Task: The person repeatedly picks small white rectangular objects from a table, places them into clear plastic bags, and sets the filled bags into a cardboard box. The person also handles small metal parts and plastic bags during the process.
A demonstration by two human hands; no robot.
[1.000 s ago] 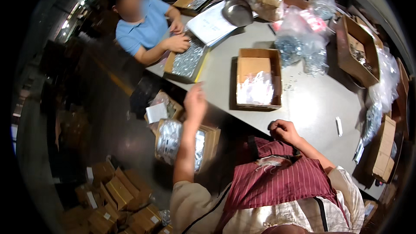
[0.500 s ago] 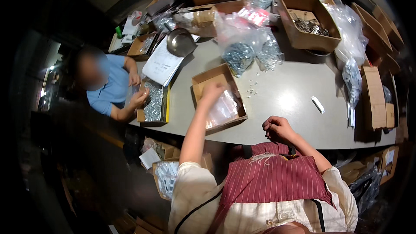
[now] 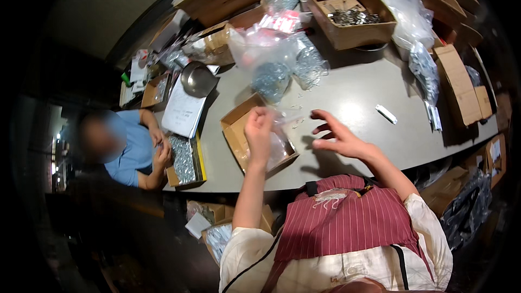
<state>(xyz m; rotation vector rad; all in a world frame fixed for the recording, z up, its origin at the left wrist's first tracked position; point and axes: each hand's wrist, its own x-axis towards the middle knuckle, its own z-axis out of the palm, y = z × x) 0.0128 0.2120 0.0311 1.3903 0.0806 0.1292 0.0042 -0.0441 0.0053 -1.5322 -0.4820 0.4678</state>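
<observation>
My left hand (image 3: 259, 134) is closed in a pinch on a small clear plastic bag (image 3: 287, 117), which sticks out to the right of the fingers. It is held over an open cardboard box (image 3: 234, 135) near the table's front edge. Inside that box lie more clear bags (image 3: 279, 151). To the right, my right hand (image 3: 343, 137) hovers above the table with thumb and fingers spread and nothing between them. A few small metal pieces (image 3: 296, 125) lie on the table beyond the box, partly behind the held bag.
A person in a blue shirt (image 3: 138, 144) sits at the left by a box of shiny metal parts (image 3: 183, 158). A metal scoop (image 3: 198, 80) rests on papers (image 3: 183, 109). Bags of hardware (image 3: 270, 78), a large carton (image 3: 347, 35) and a white object (image 3: 386, 114) are on the table.
My left hand has come up from inside the box with a clear bag. My right hand has opened and risen. The view has shifted slightly.
</observation>
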